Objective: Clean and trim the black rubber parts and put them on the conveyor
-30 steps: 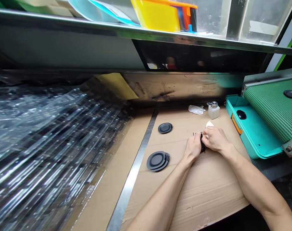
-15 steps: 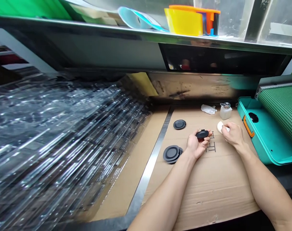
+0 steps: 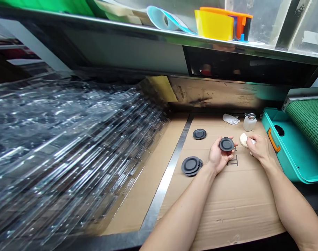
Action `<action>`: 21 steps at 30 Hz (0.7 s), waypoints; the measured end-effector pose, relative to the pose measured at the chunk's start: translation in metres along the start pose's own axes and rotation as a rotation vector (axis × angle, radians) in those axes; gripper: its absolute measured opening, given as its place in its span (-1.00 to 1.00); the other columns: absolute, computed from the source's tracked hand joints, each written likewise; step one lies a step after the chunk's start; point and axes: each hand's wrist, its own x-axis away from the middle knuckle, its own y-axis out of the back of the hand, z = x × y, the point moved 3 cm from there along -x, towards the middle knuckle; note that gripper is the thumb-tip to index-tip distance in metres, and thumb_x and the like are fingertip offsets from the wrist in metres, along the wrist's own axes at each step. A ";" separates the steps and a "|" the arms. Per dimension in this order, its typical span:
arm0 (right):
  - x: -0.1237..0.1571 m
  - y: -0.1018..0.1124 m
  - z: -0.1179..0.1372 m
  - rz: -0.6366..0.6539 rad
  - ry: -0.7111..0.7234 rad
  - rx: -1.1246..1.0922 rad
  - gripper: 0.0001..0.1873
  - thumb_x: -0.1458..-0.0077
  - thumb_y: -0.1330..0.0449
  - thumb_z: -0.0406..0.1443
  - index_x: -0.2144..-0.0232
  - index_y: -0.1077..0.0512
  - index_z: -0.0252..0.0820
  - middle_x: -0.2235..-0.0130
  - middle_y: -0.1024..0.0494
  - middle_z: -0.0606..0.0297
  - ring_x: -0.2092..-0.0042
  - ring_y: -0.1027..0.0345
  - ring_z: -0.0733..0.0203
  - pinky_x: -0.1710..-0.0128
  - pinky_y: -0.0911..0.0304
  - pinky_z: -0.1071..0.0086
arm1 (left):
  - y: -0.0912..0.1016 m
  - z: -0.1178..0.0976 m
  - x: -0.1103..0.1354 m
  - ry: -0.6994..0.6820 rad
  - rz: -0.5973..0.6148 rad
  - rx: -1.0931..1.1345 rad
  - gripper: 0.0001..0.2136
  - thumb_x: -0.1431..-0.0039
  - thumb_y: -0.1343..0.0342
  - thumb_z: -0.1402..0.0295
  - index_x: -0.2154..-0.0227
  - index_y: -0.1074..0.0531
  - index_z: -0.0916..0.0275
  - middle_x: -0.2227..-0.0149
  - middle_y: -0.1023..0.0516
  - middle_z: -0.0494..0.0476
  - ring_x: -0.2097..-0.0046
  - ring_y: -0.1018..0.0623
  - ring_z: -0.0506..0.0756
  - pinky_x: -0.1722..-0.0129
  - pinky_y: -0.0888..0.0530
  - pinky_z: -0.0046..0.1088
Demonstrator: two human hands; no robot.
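Note:
My left hand (image 3: 218,156) holds a round black plastic cap (image 3: 227,144) by its rim, its ringed face turned up toward me and a small tab at its top. To the right of it, my right hand (image 3: 258,147) pinches a white pad (image 3: 244,140) that looks round and soft. Pad and cap are apart. One more black cap (image 3: 199,134) lies flat on the cardboard beyond my left hand. Nearer me, beside my left wrist, is a small overlapping pile of black caps (image 3: 191,165).
Cardboard (image 3: 227,205) covers the bench. Behind my right hand stand a white pump bottle (image 3: 250,122) and a crumpled white wipe (image 3: 231,119). A teal bin (image 3: 302,153) sits at right under a green conveyor belt (image 3: 310,115). Stacked clear plastic trays (image 3: 77,157) fill the left side.
The cap in my left hand has tipped from nearly edge-on to showing its face. My right hand still pinches the white pad. The whole view has shifted slightly.

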 end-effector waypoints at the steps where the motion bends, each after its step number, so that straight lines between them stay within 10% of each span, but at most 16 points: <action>1: 0.000 0.000 0.000 -0.004 0.004 -0.005 -0.72 -0.11 -0.10 -0.15 0.38 -0.57 -0.12 0.34 -0.62 0.23 0.32 -0.43 0.15 0.31 -0.19 0.37 | -0.001 0.000 0.001 -0.013 0.022 -0.015 -0.59 -0.32 0.12 0.14 0.00 -0.43 0.30 0.24 -0.60 0.37 0.47 -0.46 0.07 0.61 -0.26 -0.52; 11: 0.002 0.006 0.008 -0.036 0.041 -0.075 -0.73 -0.19 -0.10 -0.18 0.31 -0.58 -0.13 0.30 -0.61 0.22 0.26 -0.44 0.13 0.25 -0.25 0.34 | -0.002 -0.001 0.000 -0.080 0.069 0.017 -0.55 -0.17 0.11 0.26 0.03 -0.50 0.40 0.24 -0.62 0.47 0.46 -0.48 0.12 0.57 -0.26 -0.46; 21: 0.025 0.009 0.073 -0.015 0.253 -0.364 -0.80 -0.28 -0.14 -0.20 0.18 -0.50 -0.16 0.21 -0.52 0.18 0.19 -0.42 0.17 0.15 -0.32 0.34 | 0.005 0.001 -0.014 -0.134 0.044 0.139 -0.65 -0.29 0.14 0.32 0.09 -0.48 0.38 0.32 -0.59 0.29 0.43 -0.50 0.09 0.51 -0.34 -0.44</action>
